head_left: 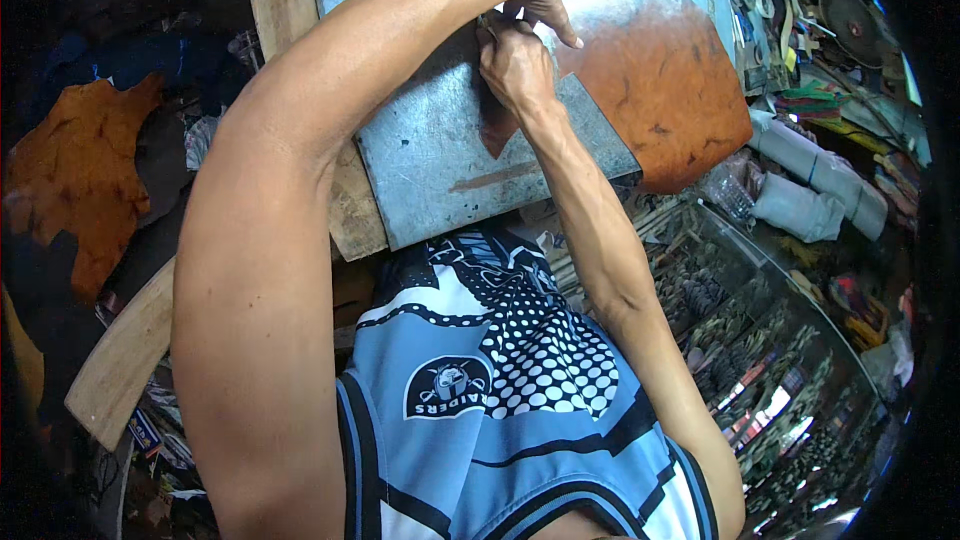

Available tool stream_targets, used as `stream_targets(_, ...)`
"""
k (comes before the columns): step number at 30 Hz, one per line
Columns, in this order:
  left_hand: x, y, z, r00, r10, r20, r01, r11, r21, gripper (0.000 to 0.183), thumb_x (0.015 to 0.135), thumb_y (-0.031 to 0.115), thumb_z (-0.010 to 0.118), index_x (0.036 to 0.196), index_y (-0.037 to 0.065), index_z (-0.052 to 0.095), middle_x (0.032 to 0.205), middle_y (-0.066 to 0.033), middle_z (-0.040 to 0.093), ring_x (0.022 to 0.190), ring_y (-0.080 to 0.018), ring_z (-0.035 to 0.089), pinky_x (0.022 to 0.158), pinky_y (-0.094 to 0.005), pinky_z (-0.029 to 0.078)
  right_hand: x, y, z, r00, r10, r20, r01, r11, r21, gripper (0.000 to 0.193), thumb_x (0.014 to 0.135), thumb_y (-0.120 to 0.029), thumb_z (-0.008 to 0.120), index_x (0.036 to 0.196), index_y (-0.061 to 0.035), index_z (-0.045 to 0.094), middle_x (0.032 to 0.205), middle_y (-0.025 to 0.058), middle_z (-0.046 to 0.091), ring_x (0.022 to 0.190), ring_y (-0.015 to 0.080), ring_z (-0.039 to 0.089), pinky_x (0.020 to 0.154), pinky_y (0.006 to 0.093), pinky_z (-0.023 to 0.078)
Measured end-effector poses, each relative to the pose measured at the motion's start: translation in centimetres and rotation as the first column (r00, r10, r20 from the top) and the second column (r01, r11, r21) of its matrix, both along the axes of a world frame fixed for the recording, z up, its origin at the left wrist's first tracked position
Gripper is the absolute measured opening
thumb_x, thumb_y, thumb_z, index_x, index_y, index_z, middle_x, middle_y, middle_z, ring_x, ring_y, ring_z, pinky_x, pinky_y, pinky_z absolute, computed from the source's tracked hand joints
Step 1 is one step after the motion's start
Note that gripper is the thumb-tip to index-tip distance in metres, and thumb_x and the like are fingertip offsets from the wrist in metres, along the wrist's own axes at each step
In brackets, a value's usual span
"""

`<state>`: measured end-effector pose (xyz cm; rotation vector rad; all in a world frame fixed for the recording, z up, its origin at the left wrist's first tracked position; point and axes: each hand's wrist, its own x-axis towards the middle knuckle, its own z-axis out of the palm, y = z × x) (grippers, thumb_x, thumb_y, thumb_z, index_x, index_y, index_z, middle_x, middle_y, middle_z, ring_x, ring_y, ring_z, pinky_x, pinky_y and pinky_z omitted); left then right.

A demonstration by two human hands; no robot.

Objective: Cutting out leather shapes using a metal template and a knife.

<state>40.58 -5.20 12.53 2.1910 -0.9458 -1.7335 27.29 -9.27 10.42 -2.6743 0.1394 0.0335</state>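
Observation:
A sheet of brown leather (650,70) lies across a grey metal plate (430,150) on a wooden bench (345,210). My left hand (540,0) presses down on the leather near its left edge, fingers spread flat. Just below it, my right hand (515,65) is closed around a small cutting tool (487,28), whose tip meets the leather between the two hands. A narrow tongue of leather (495,130) hangs below my right hand on the plate. Most of the tool is hidden by my fingers.
Another orange-brown hide (80,170) lies at the left. Leather pieces, patterns and scraps (760,0) crowd the bench's far right. Grey rolls (810,180) sit at the right, above a glass case (760,340) with several small items. A wooden beam (120,360) runs at lower left.

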Motion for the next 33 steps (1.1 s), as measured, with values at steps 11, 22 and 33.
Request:
stream_targets(11,-0.4,-0.7,-2.2,0.989,-0.044,0.143,0.053,0.997,-0.059,0.105,0.076,0.085,0.044,0.147,0.009,0.038,0.154,-0.0244,0.027,0.144,-0.0375,0.024,0.113,-0.0549,0.025,0.4,-0.4,-0.6,0.997,-0.008,-0.076,0.003,0.998,-0.067,0.032,0.09,-0.022,0.054,0.117,-0.0089,0.063,0.094,0.0273,0.066,0.083,0.0436,0.066,0.075,0.0513,0.054)
stream_targets(22,-2.0,0.1,-3.0,0.949,-0.057,0.309,0.092,0.991,-0.1,0.105,0.076,0.086,0.041,0.15,0.013,0.034,0.156,-0.0238,0.023,0.146,-0.0365,0.019,0.115,-0.0539,0.02,-1.5,0.1,0.4,0.996,-0.043,-0.075,0.042,0.999,-0.019,0.033,0.086,-0.016,0.057,0.116,-0.0059,0.066,0.103,0.0277,0.066,0.09,0.0429,0.065,0.081,0.0494,0.053)
stream_targets(33,-1.5,0.2,0.6,0.983,-0.048,0.179,0.074,0.987,-0.142,0.106,0.075,0.088,0.04,0.148,0.012,0.036,0.154,-0.0179,0.03,0.143,-0.0354,0.026,0.115,-0.0511,0.025,-5.4,-0.4,2.9,0.994,-0.07,-0.086,0.073,0.996,0.04,0.028,0.09,-0.02,0.06,0.109,-0.0004,0.068,0.099,0.0265,0.066,0.094,0.0424,0.064,0.084,0.0466,0.051)
